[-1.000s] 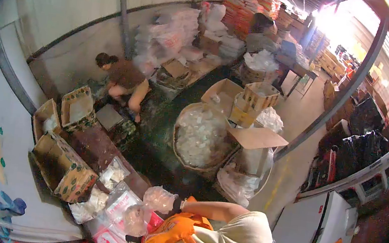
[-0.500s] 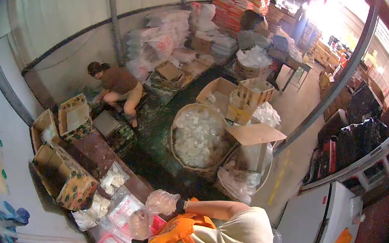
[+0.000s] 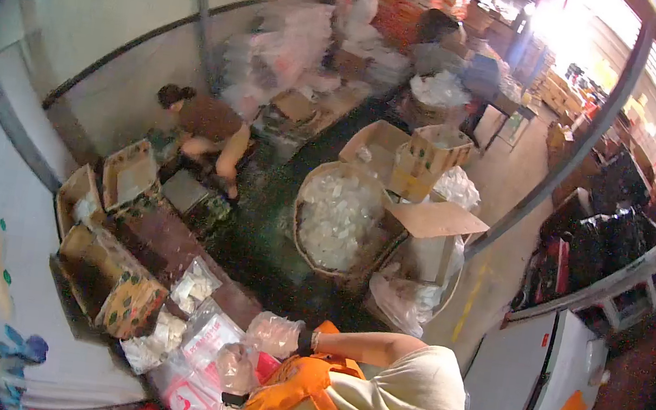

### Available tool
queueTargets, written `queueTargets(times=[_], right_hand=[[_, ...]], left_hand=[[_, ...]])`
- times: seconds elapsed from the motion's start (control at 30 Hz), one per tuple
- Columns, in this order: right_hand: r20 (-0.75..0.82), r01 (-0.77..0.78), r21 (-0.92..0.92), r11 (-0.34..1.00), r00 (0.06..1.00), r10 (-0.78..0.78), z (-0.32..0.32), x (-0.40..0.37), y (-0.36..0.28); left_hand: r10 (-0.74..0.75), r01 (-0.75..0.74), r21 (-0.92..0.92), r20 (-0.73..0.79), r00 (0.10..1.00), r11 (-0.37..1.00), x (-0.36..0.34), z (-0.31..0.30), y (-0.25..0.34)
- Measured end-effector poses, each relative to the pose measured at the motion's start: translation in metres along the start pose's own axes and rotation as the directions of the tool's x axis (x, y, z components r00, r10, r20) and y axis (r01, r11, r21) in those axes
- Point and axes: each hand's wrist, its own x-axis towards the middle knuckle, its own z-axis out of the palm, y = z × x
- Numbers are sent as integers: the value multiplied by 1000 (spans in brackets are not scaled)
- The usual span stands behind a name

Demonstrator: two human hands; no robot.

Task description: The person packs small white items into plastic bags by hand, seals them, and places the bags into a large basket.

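Right hand (image 3: 273, 333): in a clear, puffed plastic glove, with a dark band at the wrist and the forearm bare. The fingers look curled under, but the glove hides them, so it cannot be told whether the hand is closed on anything. It sits just above the upper edge of a clear bag (image 3: 205, 339) with red print and may be touching it; contact is not confirmed.

Left hand (image 3: 236, 367): also in a clear glove with a dark wrist band, and lower and closer to the orange apron (image 3: 297, 390). It lies against the right side of the same bag. The glove blurs the fingers, so how far they are open cannot be told and no held item is visible.

The bag lies flat on a pile of similar bags at the near end of a brown table (image 3: 168, 239) — a red-printed one (image 3: 186, 396) is below it and a small bag of white pieces (image 3: 194, 283) is just beyond.

Surroundings: an open carton (image 3: 116, 294) stands left of the pile. A round basket (image 3: 338, 223) of white pieces sits on the floor, well apart. A co-worker (image 3: 207, 120) crouches by the wall — far from both hands.
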Motion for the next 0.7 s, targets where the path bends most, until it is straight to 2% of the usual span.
queueTargets(times=[0.1,0.17,0.23,0.3,0.33,0.37,0.4,0.43,0.5,0.57,0.63,0.67,0.7], right_hand=[[17,90,-90,992,996,-89,-63,-4,-42],[-193,398,-43,916,897,-399,-129,-10,-65],[73,265,21,964,961,-266,-173,-7,-91],[10,506,-43,862,863,-506,-165,0,-78],[-63,531,1,848,846,-530,-161,2,-74],[-144,549,44,834,830,-539,-150,4,-69],[-230,561,83,824,815,-532,-139,6,-63],[-194,536,13,844,830,-523,-149,5,-68],[-122,489,-133,862,855,-504,-170,4,-78],[-169,474,-129,871,855,-490,-180,4,-89],[-291,538,-51,841,798,-528,-176,6,-87],[-158,541,-47,840,826,-541,-176,7,-84],[-143,510,55,858,855,-499,-169,7,-79]], left_hand=[[12,-12,34,24,1000,999,-5,-3,-2],[51,-52,65,25,998,996,-4,-7,-2],[-136,134,35,64,989,990,2,-14,11],[-27,25,23,54,998,999,3,-26,18],[-4,1,58,58,998,998,1,-15,4],[26,-32,96,70,997,995,0,-4,-10],[3,-5,36,42,999,999,5,-6,-4],[-10,10,-27,15,1000,1000,11,-6,3],[327,-320,79,-119,937,944,12,13,-17],[173,-177,146,36,984,973,16,-2,1],[147,-147,85,2,989,985,18,-16,15],[169,-174,145,52,984,974,18,-21,18],[190,-207,203,101,977,957,21,-25,18]])
